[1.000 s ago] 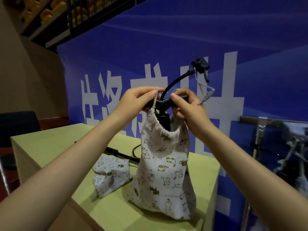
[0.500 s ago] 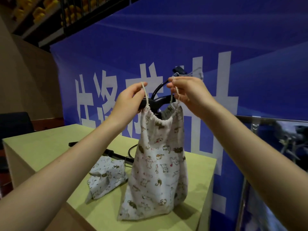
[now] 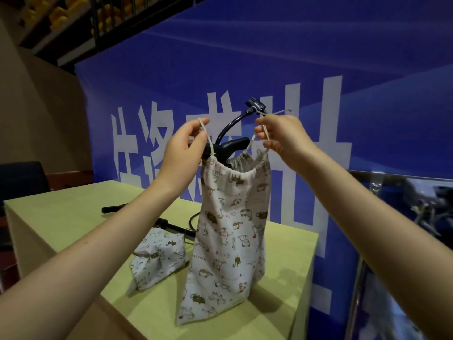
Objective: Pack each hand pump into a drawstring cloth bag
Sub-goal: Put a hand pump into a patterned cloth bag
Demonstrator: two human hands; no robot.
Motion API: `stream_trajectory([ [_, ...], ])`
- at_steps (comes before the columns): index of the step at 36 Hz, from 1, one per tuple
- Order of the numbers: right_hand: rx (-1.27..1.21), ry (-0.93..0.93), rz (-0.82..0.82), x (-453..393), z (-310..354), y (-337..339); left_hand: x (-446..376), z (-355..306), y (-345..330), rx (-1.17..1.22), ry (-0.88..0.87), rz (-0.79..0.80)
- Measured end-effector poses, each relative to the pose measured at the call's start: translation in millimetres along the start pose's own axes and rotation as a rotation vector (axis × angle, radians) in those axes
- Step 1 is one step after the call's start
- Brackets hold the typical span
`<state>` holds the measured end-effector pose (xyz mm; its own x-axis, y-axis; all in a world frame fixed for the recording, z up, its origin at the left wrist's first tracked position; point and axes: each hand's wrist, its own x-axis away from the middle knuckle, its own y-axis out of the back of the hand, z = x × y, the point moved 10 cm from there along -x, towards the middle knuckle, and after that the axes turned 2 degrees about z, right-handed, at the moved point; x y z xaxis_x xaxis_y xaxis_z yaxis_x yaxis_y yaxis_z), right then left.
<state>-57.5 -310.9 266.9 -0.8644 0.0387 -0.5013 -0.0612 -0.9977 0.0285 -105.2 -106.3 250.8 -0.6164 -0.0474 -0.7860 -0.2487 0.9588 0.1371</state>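
Note:
A white drawstring cloth bag [image 3: 228,231] printed with small animals hangs upright, its bottom resting on the green table [image 3: 73,217]. A black hand pump [image 3: 230,147] stands inside it, with the handle and curved hose sticking out of the gathered mouth. My left hand [image 3: 182,149] pinches the left drawstring above the bag's mouth. My right hand [image 3: 282,136] pinches the right drawstring, a little higher. A second printed bag [image 3: 159,258] lies crumpled on the table, left of the hanging one. A second black pump [image 3: 169,225] lies on the table behind it.
A blue banner [image 3: 318,69] with large white characters stands right behind the table. The table's right edge [image 3: 308,266] drops off close to the bag. A dark chair [image 3: 22,180] sits at the far left. A metal rack [image 3: 416,204] is at the right.
Both hands left the pump handle and took the drawstrings, then lifted them up and apart. The bag rose and its mouth gathered around the pump.

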Motion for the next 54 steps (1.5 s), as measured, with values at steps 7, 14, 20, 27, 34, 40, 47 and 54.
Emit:
stream_trajectory([
  [7, 0.104, 0.032, -0.076, 7, 1, -5, 4, 2, 6, -0.007, -0.025, -0.036],
  [14, 0.237, 0.179, -0.011, 15, 15, -20, 6, 3, 11, -0.005, -0.026, -0.039],
  [20, 0.515, 0.414, 0.130, 37, 41, -65, 5, 11, 2, 0.151, 0.153, 0.003],
  [27, 0.335, 0.269, 0.334, 40, 25, -81, 6, 1, -3, 0.348, 0.149, 0.092],
  [34, 0.114, 0.156, 0.454, 39, 8, -88, 4, -7, 3, 0.197, 0.049, 0.016],
  [40, -0.167, 0.114, 0.495, 38, 22, -85, 1, -9, 8, 0.109, 0.019, -0.029],
  [47, -0.341, 0.065, 0.587, 43, 57, -82, -4, -21, -37, 0.227, 0.110, 0.247],
  [54, -0.156, 0.121, 0.349, 40, 77, -23, -3, -54, -71, 0.398, 0.049, 0.245],
])
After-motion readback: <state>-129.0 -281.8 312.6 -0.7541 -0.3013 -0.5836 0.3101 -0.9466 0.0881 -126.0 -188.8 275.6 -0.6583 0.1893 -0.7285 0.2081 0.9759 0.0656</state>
